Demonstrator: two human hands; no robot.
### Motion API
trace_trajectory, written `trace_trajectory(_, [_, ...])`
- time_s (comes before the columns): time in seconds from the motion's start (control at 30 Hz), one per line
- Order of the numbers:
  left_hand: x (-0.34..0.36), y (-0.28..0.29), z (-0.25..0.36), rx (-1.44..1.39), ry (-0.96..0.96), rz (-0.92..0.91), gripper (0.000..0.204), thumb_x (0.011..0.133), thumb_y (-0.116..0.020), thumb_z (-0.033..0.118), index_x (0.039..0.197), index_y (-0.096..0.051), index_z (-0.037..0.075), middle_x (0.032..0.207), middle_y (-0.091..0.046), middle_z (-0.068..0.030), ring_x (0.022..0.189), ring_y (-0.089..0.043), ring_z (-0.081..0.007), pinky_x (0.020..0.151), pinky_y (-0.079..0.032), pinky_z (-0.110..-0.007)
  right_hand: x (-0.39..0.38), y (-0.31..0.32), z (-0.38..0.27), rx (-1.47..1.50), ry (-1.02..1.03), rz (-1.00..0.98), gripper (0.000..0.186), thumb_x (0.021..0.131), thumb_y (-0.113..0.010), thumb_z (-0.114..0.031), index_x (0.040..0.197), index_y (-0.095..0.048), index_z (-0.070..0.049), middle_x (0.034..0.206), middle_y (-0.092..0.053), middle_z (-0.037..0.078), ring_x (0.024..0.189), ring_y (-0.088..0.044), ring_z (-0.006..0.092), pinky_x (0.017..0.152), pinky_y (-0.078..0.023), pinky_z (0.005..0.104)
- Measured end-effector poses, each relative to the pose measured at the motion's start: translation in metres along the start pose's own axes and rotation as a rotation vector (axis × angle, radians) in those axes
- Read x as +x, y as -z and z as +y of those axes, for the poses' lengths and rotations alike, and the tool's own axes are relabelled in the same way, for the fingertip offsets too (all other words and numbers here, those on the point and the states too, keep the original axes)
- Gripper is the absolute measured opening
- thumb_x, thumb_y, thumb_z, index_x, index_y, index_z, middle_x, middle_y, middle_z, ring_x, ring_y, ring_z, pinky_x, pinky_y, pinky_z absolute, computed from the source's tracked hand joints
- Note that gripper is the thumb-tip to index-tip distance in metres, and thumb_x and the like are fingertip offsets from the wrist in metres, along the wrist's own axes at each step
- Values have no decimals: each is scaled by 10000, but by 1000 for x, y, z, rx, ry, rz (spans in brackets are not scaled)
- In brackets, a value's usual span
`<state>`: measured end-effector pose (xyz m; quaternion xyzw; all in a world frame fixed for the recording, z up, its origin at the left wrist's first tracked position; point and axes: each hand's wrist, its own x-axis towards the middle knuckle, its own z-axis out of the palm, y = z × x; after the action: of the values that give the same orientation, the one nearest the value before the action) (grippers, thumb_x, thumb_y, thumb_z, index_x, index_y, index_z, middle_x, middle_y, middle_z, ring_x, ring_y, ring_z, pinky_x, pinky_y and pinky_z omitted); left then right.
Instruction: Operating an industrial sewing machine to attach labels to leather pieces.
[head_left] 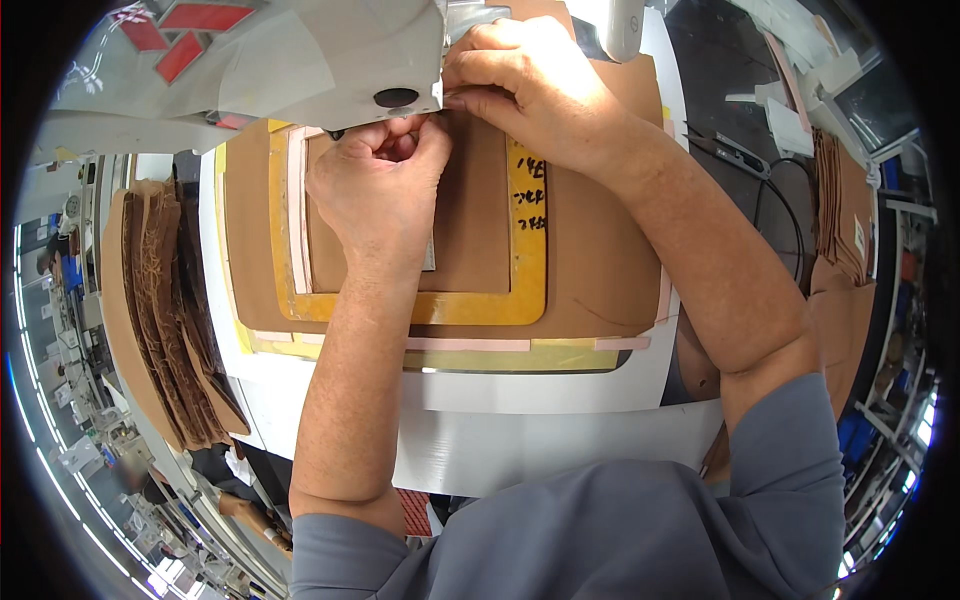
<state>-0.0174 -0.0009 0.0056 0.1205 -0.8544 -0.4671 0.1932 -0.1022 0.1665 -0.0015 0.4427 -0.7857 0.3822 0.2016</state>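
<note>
Left hand and right hand curl in beside the glossy white machine head.
I can't tell how tightly they close, or on what; partly beneath that machine head, a yellow rectangular frame lies on a flat brown sheet.

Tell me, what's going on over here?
A person in grey has both bare hands up at a white machine: the left hand is curled just under its edge, the right hand close beside it. Whether they pinch anything is hard to tell. Beneath them a yellow frame lies on a brown sheet; brown pieces are stacked at left.
</note>
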Motion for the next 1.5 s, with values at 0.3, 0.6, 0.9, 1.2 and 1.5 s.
trace_trajectory(0.3, [-1,3,7,57,25,-51,141,848,-798,81,947,-798,-19,740,-720,15,663,-597,-19,655,-489,-190,2,-4,0,-65,-32,-66,115,857,-747,-200,939,-760,-120,892,-716,28,904,-700,224,824,-552,374])
trace_trajectory(0.6, [0,2,4,62,15,-39,126,846,-802,95,920,-796,-7,733,-714,22,672,-599,-25,672,-494,-202,0,-10,1,-117,-23,-7,90,846,-739,-176,909,-751,-113,898,-724,30,888,-704,225,817,-547,372])
trace_trajectory(0.9, [0,3,4,120,14,-28,164,825,-817,141,912,-799,3,711,-718,-3,674,-622,-48,690,-511,-224,-1,-14,0,-248,32,-38,67,857,-726,-183,907,-751,-147,915,-705,-32,926,-658,176,920,-459,368])
trace_trajectory(1.2, [0,1,6,57,14,-15,190,813,-813,198,861,-801,14,656,-719,-17,607,-630,-67,656,-506,-234,-2,-12,-3,-191,-25,-25,68,864,-718,-173,913,-743,-132,927,-698,-14,956,-671,198,902,-485,380])
trace_trajectory(1.5, [1,0,-1,-2,23,-2,162,807,-814,145,865,-800,-5,656,-711,-3,604,-604,-46,631,-494,-225,-6,-10,-3,-143,-78,64,84,868,-730,-185,935,-752,-139,941,-707,0,954,-693,211,854,-543,370])
